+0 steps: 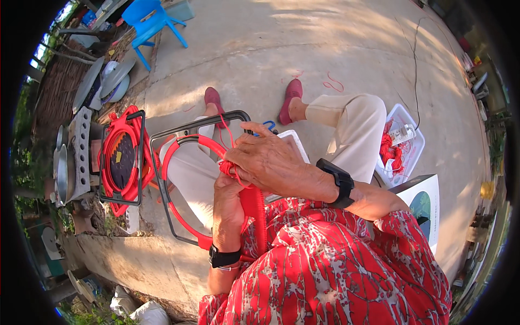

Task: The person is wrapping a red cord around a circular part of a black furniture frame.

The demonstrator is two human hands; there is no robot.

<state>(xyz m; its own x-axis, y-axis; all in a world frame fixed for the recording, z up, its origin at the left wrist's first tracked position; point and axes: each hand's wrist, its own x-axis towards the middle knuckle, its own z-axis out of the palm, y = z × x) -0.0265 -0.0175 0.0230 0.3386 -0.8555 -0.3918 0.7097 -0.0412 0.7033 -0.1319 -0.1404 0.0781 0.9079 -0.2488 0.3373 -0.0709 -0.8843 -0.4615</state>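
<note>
Hands (265, 160) on red cord (226, 166); printed box (424, 210)

Concrete floor (368, 65) | dappled sunlight (319, 24) | blue chair (151, 30), upper left | blurred left rim: probably foliage (26, 122)

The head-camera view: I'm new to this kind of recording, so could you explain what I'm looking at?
There is no machine here, just a person's two bare hands. The picture comes from a wide fisheye camera on their head, looking down, so edges bend.

The right hand pinches red cord at a red ring set in a black frame. The left hand is close beneath, its fingers partly hidden, so its exact grip is unclear.

On the concrete ground to the right is a white basket with more red cord inside. To the left is a similar red-and-black frame; a blue chair stands farther ahead.
</note>
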